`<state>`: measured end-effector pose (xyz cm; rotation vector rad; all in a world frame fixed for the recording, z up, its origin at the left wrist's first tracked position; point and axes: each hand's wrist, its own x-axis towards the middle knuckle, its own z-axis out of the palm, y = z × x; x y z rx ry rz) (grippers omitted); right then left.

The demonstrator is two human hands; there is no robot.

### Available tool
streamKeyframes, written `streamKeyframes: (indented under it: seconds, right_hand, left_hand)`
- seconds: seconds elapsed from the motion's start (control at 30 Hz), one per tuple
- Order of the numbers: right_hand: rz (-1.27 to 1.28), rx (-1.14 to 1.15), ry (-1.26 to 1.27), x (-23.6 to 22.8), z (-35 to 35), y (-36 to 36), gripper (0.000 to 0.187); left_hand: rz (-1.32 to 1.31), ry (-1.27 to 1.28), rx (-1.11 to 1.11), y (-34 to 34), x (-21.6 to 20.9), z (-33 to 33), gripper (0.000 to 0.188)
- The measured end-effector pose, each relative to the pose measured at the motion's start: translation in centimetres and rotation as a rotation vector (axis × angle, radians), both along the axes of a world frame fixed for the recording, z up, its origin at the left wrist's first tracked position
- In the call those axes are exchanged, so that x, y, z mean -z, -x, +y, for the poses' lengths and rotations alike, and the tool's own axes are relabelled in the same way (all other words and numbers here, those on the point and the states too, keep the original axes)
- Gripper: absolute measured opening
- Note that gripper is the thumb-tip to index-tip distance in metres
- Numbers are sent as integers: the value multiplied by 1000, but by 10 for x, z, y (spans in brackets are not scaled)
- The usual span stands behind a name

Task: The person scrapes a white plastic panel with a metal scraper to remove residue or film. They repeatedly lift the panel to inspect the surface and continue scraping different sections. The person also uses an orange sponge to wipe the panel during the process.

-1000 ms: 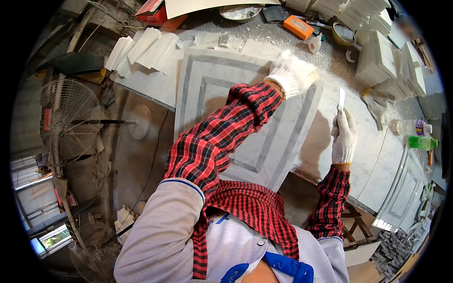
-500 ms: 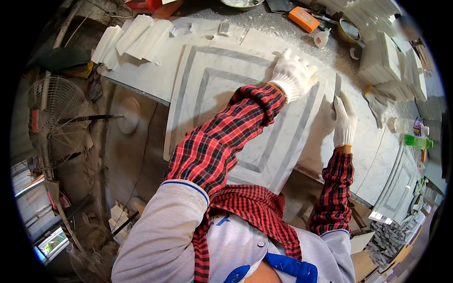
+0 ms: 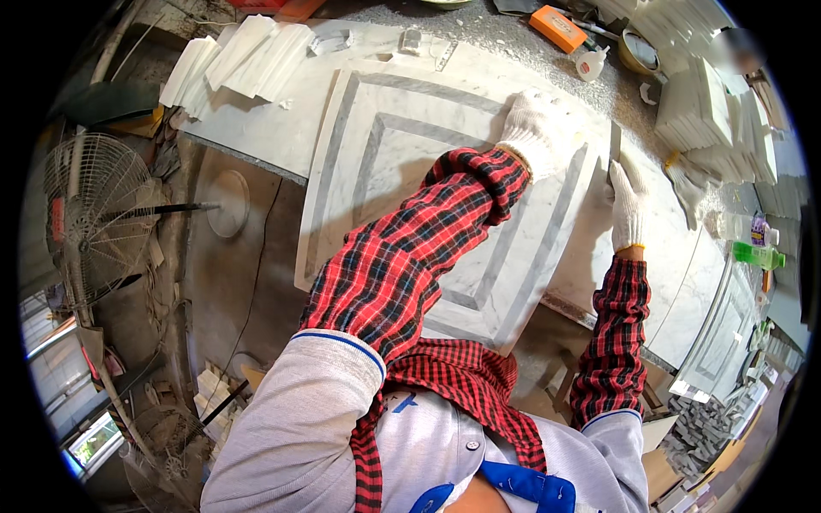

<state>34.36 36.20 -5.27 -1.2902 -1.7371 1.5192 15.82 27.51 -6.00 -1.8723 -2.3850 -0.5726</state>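
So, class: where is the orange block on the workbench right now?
In the head view, the orange block lies at the far edge of the grey bench, beyond the marble panel, up and to the right of the gloved left hand, beside a small white bottle.

White marble panel [image 3: 410, 162], grey inlay bands; red-black plaid sleeves [image 3: 410, 256].

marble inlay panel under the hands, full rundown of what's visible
The marble inlay panel is a square white slab with grey veining, set with nested grey bands that form concentric square frames. It looks like polished stone, intact, lying flat on the dusty workbench, with its near corner overhanging the bench edge. The gloved left hand rests flat on its far part; the checked sleeve crosses over its middle. The gloved right hand is at its right edge, against a thin strip standing along that edge.
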Motion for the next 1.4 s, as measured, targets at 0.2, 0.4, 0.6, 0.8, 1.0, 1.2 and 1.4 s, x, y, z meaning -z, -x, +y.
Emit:
streamKeyframes:
  seconds: [0.2,0.4,0.6,0.8,1.0,1.2,1.4]
  right_hand:
    - [119,67,42,-1,-10,-4,29]
    - [149,62,-10,0,-22,3,26]
    - [238,145,100,11,-24,6,24]
    - [259,144,114,-5,-35,13,27]
    - [171,132,92,-10,-31,11,27]
    - [124,124,71,-10,-19,-4,27]
    - [-9,1,-50,-10,0,-1,30]
  left_hand:
    - [-108,241,7,0,-21,0,38]
    - [0,310,-175,49,-42,-18,39]
    - [56,591,-417,159,-76,-98,48]
    - [-99,362,-408,177,-74,-139,51]
    - [-76,626,-419,201,-48,-115,61]
    - [-186,447,-733,218,-57,-95,56]
    - [243,309,-669,204,-26,-116,48]
